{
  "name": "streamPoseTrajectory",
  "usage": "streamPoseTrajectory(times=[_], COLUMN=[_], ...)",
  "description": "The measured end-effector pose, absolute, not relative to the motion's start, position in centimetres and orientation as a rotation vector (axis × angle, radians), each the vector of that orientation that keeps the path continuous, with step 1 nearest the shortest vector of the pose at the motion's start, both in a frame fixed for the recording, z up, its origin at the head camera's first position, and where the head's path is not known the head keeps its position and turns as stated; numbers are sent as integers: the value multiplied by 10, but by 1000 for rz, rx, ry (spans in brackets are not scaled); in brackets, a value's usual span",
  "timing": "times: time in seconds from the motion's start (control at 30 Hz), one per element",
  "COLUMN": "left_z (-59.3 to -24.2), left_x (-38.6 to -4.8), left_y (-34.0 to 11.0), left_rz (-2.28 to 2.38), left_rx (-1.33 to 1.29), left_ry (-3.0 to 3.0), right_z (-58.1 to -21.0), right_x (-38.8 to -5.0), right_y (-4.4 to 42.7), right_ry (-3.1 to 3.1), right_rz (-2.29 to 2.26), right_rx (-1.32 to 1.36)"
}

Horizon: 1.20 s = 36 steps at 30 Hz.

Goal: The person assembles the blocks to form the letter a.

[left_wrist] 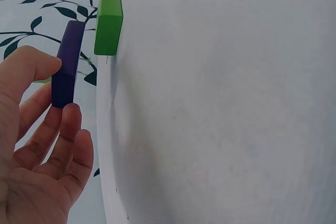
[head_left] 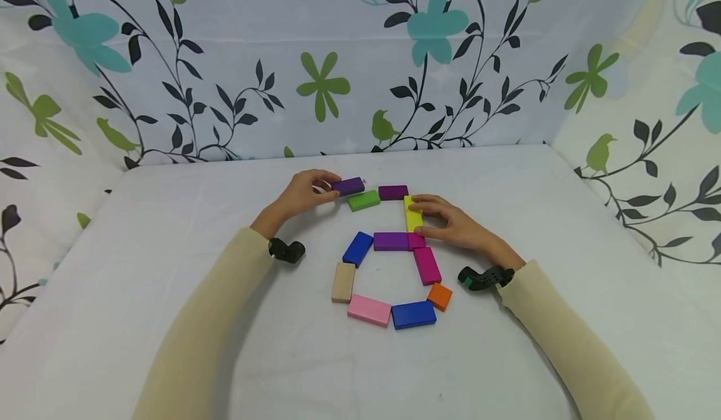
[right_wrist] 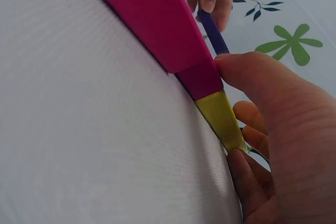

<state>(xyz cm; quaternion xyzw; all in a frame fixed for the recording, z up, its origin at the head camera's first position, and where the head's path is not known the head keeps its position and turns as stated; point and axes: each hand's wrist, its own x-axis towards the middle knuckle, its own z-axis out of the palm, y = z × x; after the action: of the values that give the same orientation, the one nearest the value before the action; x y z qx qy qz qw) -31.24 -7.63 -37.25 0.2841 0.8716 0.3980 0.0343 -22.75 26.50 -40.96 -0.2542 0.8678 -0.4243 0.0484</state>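
My left hand [head_left: 306,189] pinches a dark purple block [head_left: 348,186] by its end, between thumb and fingers. In the left wrist view the purple block [left_wrist: 68,64] stands off the table, beside a green block [left_wrist: 108,20]. On the table the green block [head_left: 363,200] lies near a plum block [head_left: 393,193]. My right hand [head_left: 459,225] holds a yellow block [head_left: 413,213] along its length, fingers toward the far end and thumb at the near end. Under the thumb, a small magenta block [head_left: 416,241] adjoins the yellow one; the right wrist view shows the thumb close against it.
A lower ring of blocks includes a purple block [head_left: 390,241], a blue block [head_left: 358,249], a wooden block [head_left: 342,282], a pink block [head_left: 369,310], another blue block [head_left: 414,315], an orange square [head_left: 439,296] and a magenta block [head_left: 427,265]. A patterned cloth [head_left: 225,44] hangs behind.
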Motion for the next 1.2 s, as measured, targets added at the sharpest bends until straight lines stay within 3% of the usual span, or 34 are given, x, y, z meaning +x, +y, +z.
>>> streamPoseTrajectory(times=[1.2], left_z=[-366], left_x=[-271], left_y=[-43], left_rz=[1281], left_rx=[1199], left_ry=[2516], right_z=[-409], right_x=[-229], right_y=[264], right_ry=[2649], right_rz=[-1268], right_rx=[-741])
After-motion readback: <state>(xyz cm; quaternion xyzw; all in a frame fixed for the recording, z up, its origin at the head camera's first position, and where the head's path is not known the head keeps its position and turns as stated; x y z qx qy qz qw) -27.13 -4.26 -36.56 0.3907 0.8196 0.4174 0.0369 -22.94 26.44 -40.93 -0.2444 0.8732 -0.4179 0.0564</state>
